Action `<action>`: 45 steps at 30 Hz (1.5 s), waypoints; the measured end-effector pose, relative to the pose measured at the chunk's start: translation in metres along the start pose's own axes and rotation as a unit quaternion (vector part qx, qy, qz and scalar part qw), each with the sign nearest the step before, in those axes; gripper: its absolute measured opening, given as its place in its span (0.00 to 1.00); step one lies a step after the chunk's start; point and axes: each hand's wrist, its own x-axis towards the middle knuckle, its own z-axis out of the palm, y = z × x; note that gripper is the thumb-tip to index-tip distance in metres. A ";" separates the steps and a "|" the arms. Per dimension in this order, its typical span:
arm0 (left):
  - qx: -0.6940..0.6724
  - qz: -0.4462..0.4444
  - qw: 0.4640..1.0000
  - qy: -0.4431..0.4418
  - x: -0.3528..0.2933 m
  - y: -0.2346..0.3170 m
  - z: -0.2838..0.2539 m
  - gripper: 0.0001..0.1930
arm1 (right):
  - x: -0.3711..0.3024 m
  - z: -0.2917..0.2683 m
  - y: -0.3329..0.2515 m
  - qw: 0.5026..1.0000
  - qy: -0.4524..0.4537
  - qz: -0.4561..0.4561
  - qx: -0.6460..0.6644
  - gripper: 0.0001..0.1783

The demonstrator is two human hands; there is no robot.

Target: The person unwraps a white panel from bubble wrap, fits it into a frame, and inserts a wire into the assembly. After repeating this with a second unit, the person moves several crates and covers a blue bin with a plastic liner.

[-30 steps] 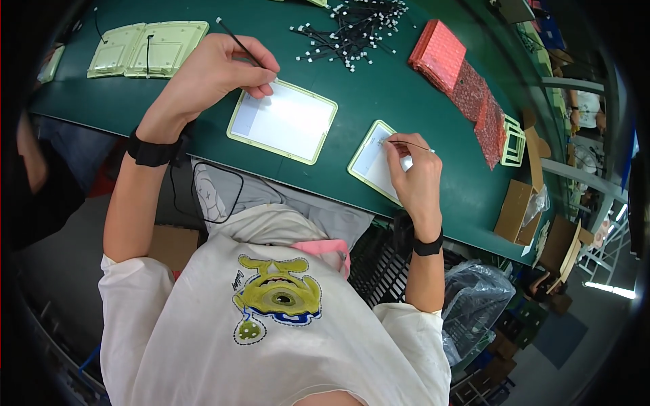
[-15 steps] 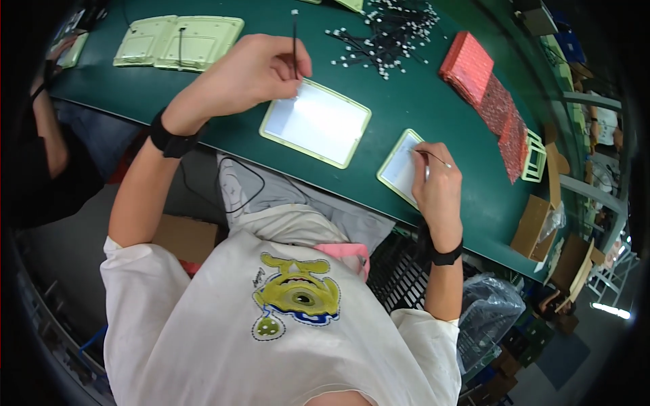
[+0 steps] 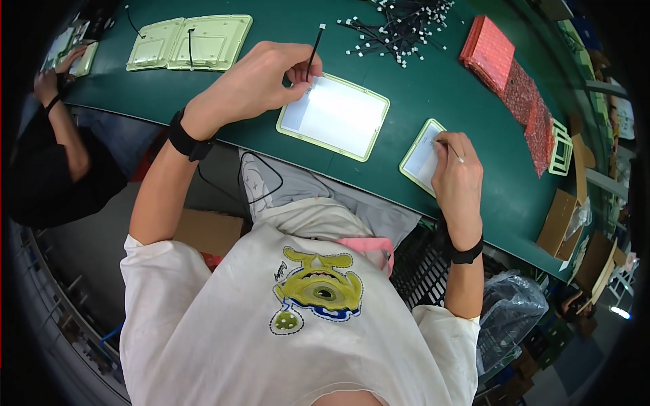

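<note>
My left hand (image 3: 254, 84) is closed on a short black cable (image 3: 314, 53) with a white connector at its upper end. The cable stands up from the fingertips, over the left end of a white rectangular panel (image 3: 342, 120) framed in pale green. Whether the cable's lower end touches the panel is hidden by the fingers. On the right, my right hand (image 3: 462, 174) pinches a thin stick-like tool (image 3: 456, 153), its pale end poking out past the fingers. That hand is over a smaller panel (image 3: 420, 155), also white with a pale green rim, and covers part of it.
A heap of black cables (image 3: 399, 30) with white connectors lies at the back. Red bubble-wrap packs (image 3: 489, 57) and pale green frames (image 3: 560, 149) are to the right. Green casings (image 3: 210, 42) sit back left, near a co-worker's hand (image 3: 47, 88). A cardboard box (image 3: 558, 223) stands at the right edge.
The whole view has shifted, so the table and both hands appear farther right. The tool in my right hand has turned and shows less of its length. The cable stays in my left hand, leaning more.
</note>
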 end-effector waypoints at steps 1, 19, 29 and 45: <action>0.002 -0.001 1.000 -0.003 0.000 0.000 -0.001 0.08 | 0.000 0.000 0.001 1.000 0.002 -0.003 0.005 0.03; 0.022 0.007 1.000 0.021 -0.003 0.008 0.005 0.09 | 0.001 -0.002 0.004 1.000 0.006 0.013 0.016 0.03; 0.083 0.011 0.995 0.051 -0.005 0.011 0.016 0.10 | -0.001 -0.002 0.006 0.999 -0.001 0.027 0.022 0.04; 0.132 0.046 0.988 0.068 -0.002 0.026 0.009 0.09 | 0.008 -0.011 0.004 0.999 -0.006 -0.016 -0.039 0.05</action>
